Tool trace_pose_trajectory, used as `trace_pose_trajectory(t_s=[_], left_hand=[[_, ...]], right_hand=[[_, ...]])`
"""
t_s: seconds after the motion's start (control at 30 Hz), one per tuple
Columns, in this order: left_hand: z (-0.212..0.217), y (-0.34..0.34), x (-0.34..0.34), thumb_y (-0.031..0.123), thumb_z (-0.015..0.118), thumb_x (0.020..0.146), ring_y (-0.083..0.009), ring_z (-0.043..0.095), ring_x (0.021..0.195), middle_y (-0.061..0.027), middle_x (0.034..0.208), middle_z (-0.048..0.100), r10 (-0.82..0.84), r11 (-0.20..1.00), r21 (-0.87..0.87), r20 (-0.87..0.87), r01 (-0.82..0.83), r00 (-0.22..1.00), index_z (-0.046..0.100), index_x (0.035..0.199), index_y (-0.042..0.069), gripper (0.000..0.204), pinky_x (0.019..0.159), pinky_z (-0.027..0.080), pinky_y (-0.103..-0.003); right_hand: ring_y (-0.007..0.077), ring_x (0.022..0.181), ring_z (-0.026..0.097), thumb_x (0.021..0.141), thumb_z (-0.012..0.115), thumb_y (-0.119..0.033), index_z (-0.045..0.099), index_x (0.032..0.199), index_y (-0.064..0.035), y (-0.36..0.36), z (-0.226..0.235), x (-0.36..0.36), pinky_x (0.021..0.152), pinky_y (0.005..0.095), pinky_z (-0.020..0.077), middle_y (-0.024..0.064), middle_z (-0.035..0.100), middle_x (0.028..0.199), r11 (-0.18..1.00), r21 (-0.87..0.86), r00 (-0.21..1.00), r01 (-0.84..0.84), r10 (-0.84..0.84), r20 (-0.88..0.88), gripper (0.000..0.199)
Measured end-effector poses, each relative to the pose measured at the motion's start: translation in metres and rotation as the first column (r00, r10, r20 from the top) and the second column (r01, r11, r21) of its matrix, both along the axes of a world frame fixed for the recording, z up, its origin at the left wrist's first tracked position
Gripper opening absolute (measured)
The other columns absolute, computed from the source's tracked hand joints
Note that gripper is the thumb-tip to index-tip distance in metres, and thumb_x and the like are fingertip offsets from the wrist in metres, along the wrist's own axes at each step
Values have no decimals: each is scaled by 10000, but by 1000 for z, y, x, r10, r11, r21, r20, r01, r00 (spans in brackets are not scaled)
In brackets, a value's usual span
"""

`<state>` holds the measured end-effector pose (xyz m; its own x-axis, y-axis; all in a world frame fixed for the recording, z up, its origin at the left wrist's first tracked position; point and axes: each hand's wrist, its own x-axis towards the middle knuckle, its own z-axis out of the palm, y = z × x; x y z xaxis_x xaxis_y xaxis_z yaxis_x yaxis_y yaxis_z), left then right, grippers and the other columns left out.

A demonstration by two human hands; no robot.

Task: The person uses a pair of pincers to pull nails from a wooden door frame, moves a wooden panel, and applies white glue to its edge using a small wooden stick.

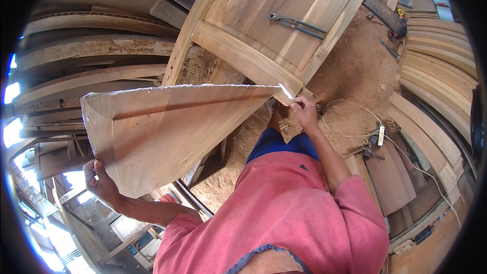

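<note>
My left hand [103, 181] is closed on the near left edge of a wooden panel [172, 132], which is held tilted in front of me. White paste, like glue, runs along the panel's upper and left edges. A small stick [285, 91] coated with the same white paste is pinched in my right hand [305, 113], close to the panel's right end. Beyond them lies a partly assembled wooden door [253, 35], its near rail [243, 53] set at an angle. Long-handled pincers [299, 25] rest on the door's boards.
Stacked planks [96, 45] stand along the left, with more boards [441, 66] on the right. Sawdust covers the floor [350, 101]. A pale cord with a white power strip [381, 135] crosses it at right. A dark clamp-like tool [373, 152] sits near the cord.
</note>
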<state>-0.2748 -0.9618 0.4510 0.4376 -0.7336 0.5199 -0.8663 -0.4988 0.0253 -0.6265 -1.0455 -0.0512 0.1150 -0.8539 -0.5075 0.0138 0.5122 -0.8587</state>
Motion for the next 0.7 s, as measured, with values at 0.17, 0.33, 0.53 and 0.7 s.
trace_pose_trajectory(t_s=[0.17,0.33,0.53,0.7], left_hand=[[3,1,0,381,659,943,-139,484,756,-8,763,538,-25,999,24,4,25,1000,594,826,27,379,745,415,-285],[3,-1,-2,392,651,945,-143,490,760,-13,764,546,-13,1000,15,11,13,1000,604,834,25,387,749,418,-288],[2,-2,-3,415,651,944,-125,474,777,14,788,554,-13,999,46,29,12,999,601,867,48,378,767,416,-277],[5,-2,-5,413,659,934,-148,501,751,-18,773,568,-26,999,32,24,25,999,608,840,23,404,737,427,-292]], right_hand=[[55,736,577,896,641,-66,672,967,5,4,7,-5,659,230,463,16,663,821,1000,25,968,-4,-3,250,105],[48,731,571,902,650,-63,668,956,6,3,-1,3,655,222,467,-8,650,816,999,-5,988,36,-35,151,89],[41,748,581,898,670,-66,671,976,-19,-5,34,3,666,208,481,-7,661,859,992,-18,906,127,-109,409,91],[40,735,587,908,656,-67,662,974,-14,-15,36,4,626,200,487,4,670,874,999,-30,920,-21,31,392,84]])
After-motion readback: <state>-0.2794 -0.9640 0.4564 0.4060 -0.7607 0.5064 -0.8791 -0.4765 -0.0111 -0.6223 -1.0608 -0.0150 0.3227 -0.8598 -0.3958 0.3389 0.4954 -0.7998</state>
